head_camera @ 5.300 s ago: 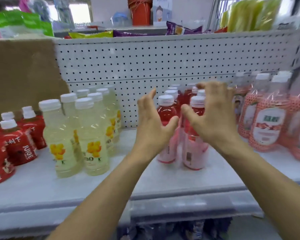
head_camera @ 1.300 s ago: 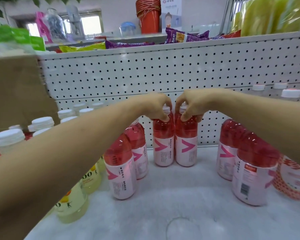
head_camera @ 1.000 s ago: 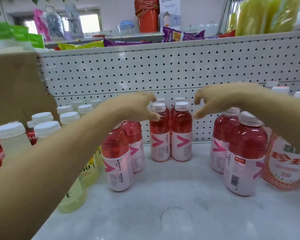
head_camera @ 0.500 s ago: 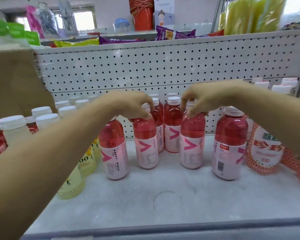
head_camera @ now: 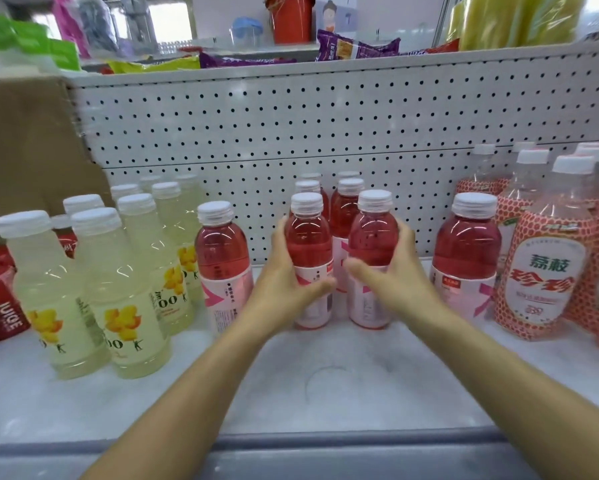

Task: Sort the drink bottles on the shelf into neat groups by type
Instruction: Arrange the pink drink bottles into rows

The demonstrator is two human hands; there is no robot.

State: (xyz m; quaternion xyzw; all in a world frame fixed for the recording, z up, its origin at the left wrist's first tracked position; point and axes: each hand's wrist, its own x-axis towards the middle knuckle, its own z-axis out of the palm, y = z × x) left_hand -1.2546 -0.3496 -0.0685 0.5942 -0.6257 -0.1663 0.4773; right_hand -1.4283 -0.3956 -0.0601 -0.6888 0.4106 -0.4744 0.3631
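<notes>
Two pink drink bottles with white caps stand side by side at the middle of the white shelf (head_camera: pixel 343 386). My left hand (head_camera: pixel 284 282) wraps around the left pink bottle (head_camera: pixel 308 237), thumb across its label. My right hand (head_camera: pixel 398 271) curls round the right pink bottle (head_camera: pixel 374 233). More pink bottles stand in two rows behind them (head_camera: pixel 350 199). One lone pink bottle (head_camera: pixel 221 251) stands to the left and another (head_camera: pixel 469 244) to the right.
Pale yellow drink bottles (head_camera: pixel 118 282) group at the left, with red juice bottles (head_camera: pixel 0 306) at the far left. Orange-patterned bottles (head_camera: pixel 544 268) fill the right. A pegboard wall (head_camera: pixel 325 126) backs the shelf. A cardboard panel (head_camera: pixel 31 143) stands at the back left.
My hands have come down from the caps to the bodies of the two front pink bottles. The camera has pulled back and the two bottles stand closer together.
</notes>
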